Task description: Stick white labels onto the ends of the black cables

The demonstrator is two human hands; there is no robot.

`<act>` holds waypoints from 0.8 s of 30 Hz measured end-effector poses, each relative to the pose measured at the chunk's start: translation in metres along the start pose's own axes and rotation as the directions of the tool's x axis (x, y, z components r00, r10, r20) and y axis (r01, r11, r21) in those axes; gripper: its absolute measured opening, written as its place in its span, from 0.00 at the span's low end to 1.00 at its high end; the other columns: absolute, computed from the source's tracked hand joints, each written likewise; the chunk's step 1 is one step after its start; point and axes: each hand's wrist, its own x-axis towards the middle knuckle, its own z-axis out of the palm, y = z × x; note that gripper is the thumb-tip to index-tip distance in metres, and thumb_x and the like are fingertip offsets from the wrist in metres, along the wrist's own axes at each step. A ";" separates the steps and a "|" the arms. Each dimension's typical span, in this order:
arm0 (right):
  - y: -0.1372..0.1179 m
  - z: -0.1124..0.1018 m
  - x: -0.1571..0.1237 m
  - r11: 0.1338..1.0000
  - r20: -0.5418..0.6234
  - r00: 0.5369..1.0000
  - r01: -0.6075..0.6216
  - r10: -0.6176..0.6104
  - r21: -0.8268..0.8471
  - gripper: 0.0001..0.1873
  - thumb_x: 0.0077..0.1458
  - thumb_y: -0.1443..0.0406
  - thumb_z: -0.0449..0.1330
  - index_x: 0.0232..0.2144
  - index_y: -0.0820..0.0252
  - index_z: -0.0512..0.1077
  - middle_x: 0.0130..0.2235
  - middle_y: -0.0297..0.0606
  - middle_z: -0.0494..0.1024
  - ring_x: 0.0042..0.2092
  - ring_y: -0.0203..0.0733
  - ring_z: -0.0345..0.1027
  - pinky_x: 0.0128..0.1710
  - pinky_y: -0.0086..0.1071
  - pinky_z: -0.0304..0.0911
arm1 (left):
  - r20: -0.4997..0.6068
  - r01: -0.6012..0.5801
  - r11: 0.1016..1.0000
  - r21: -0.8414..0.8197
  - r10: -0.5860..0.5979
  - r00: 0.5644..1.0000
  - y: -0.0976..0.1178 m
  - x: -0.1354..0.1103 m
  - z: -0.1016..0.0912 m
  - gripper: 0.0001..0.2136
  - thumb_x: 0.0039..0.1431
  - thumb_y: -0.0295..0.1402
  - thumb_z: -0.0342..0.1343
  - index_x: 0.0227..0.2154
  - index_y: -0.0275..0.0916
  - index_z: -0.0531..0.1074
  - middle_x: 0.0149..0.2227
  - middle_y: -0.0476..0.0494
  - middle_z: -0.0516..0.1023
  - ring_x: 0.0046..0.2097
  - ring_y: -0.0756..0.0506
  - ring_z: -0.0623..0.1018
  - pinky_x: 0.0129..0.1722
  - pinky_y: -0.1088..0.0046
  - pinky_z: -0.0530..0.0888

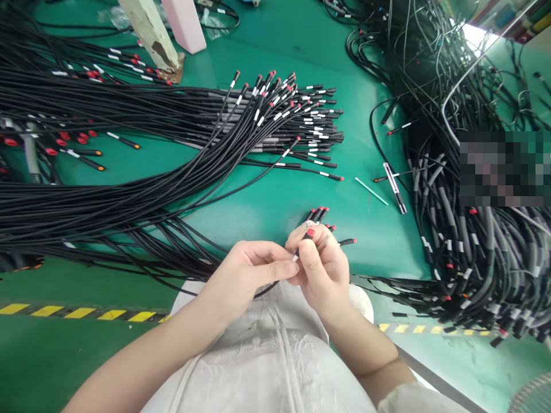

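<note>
Close to the table's front edge, my left hand [253, 269] pinches a black cable just below its end, near a white label. My right hand [322, 267] has its thumb and fingers closed around the same cable's red-capped connector [309, 234], which points up and away from me. Behind my right hand lie several more red-tipped cable ends [319, 213], partly covered by it. To the left, a thick bundle of black cables [129, 186] spreads across the table, its labelled red tips fanning out at centre.
A utility knife [395, 187] and a thin light-green stick [371, 191] lie right of centre. Another large heap of cables [482, 229] hangs over the edge at right. A worn wooden post [152, 37] and a pink post [185, 26] stand at the back left of the green table [275, 195].
</note>
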 end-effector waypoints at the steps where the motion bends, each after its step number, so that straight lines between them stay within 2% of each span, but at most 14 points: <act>1: 0.000 0.003 -0.001 1.000 -0.036 0.999 0.012 -0.013 -0.008 0.13 0.65 0.55 0.61 0.31 0.53 0.65 0.28 0.28 0.66 0.26 0.33 0.58 0.22 0.26 0.56 | -0.012 -0.009 1.000 0.007 0.009 1.000 0.000 -0.001 0.001 0.07 0.53 0.31 0.68 0.21 0.41 0.82 0.23 0.51 0.80 0.29 0.50 0.75 0.34 0.74 0.68; 6: 0.004 0.010 -0.004 0.972 -0.194 0.965 0.143 -0.179 -0.186 0.15 0.64 0.56 0.62 0.30 0.54 0.63 0.31 0.29 0.65 0.31 0.34 0.57 0.30 0.30 0.57 | -0.126 -0.112 0.982 0.152 0.132 0.983 -0.002 -0.005 0.008 0.03 0.54 0.31 0.68 0.26 0.41 0.84 0.29 0.50 0.83 0.35 0.47 0.78 0.38 0.73 0.72; 8: 0.003 0.008 -0.002 0.969 -0.208 0.961 0.137 -0.180 -0.206 0.15 0.63 0.56 0.64 0.29 0.55 0.64 0.31 0.29 0.66 0.31 0.34 0.57 0.30 0.31 0.56 | -0.143 -0.138 0.970 0.201 0.169 0.975 -0.002 -0.006 0.008 0.03 0.55 0.31 0.68 0.27 0.41 0.84 0.29 0.50 0.83 0.35 0.48 0.77 0.37 0.74 0.71; 10: 0.001 0.003 0.002 0.990 -0.158 0.985 0.053 -0.074 -0.133 0.15 0.62 0.55 0.64 0.30 0.55 0.67 0.30 0.29 0.66 0.30 0.34 0.58 0.30 0.31 0.56 | -0.092 -0.120 0.977 0.174 0.138 0.986 -0.001 -0.006 0.007 0.07 0.57 0.33 0.66 0.25 0.41 0.84 0.26 0.50 0.82 0.32 0.50 0.75 0.35 0.76 0.69; 12: -0.001 -0.002 0.007 0.998 -0.047 0.998 -0.053 0.052 -0.019 0.14 0.64 0.52 0.61 0.33 0.55 0.73 0.30 0.31 0.66 0.31 0.35 0.59 0.30 0.31 0.56 | -0.018 -0.057 0.994 0.092 0.059 0.998 0.000 -0.005 0.004 0.11 0.60 0.36 0.64 0.23 0.41 0.83 0.23 0.50 0.80 0.29 0.52 0.71 0.32 0.77 0.66; 16: -0.003 -0.010 0.016 0.970 0.119 0.981 -0.171 0.152 0.171 0.18 0.66 0.50 0.57 0.42 0.53 0.79 0.27 0.31 0.65 0.28 0.34 0.58 0.27 0.30 0.55 | 0.027 0.071 0.996 -0.055 -0.070 0.997 0.003 -0.004 0.002 0.08 0.54 0.40 0.68 0.26 0.41 0.85 0.20 0.49 0.79 0.23 0.54 0.64 0.25 0.77 0.59; 20: -0.003 -0.011 0.019 0.951 0.166 0.973 -0.195 0.158 0.239 0.13 0.64 0.54 0.61 0.35 0.54 0.78 0.26 0.30 0.67 0.27 0.33 0.59 0.27 0.30 0.56 | 0.046 0.136 0.987 -0.080 -0.132 0.990 0.001 -0.003 0.001 0.07 0.51 0.39 0.70 0.26 0.42 0.86 0.22 0.48 0.81 0.23 0.54 0.65 0.24 0.78 0.58; 22: -0.003 -0.010 0.017 0.959 0.149 0.976 -0.189 0.159 0.213 0.13 0.62 0.53 0.63 0.31 0.55 0.76 0.27 0.30 0.68 0.26 0.34 0.59 0.25 0.30 0.56 | 0.049 0.106 0.992 -0.067 -0.103 0.994 -0.002 -0.002 -0.001 0.06 0.52 0.37 0.70 0.24 0.42 0.85 0.22 0.48 0.82 0.25 0.53 0.69 0.27 0.78 0.63; 24: -0.003 -0.009 0.014 0.975 0.101 0.984 -0.164 0.150 0.151 0.14 0.61 0.53 0.65 0.30 0.56 0.74 0.28 0.31 0.70 0.27 0.34 0.60 0.25 0.29 0.55 | 0.035 0.053 0.998 -0.038 -0.052 0.998 -0.007 -0.002 -0.003 0.07 0.53 0.34 0.68 0.22 0.42 0.84 0.22 0.48 0.82 0.30 0.50 0.75 0.34 0.77 0.68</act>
